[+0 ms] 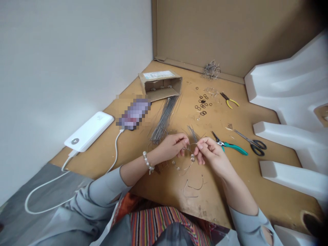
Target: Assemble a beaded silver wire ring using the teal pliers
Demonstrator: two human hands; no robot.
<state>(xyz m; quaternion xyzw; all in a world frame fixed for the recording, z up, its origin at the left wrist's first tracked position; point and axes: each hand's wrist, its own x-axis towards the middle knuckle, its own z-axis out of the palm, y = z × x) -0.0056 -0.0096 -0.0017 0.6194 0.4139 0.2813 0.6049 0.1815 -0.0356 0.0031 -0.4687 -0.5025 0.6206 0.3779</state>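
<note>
My left hand, with a bead bracelet at its wrist, is closed in a pinch on a thin wire. Facing it, my right hand pinches the same wire between thumb and fingers. Clear beads sit along this beaded wire, which hangs in a loose loop below both hands. A few short grey wires lie just beyond my fingertips. Close to my right hand are teal-handled pliers. Bent wire pieces rest on the table nearer to me.
A bundle of straight wires lies before an open cardboard box. Black rings, yellow-handled pliers, scissors and a wire tangle are behind. Left are a phone and power bank; white foam stands right.
</note>
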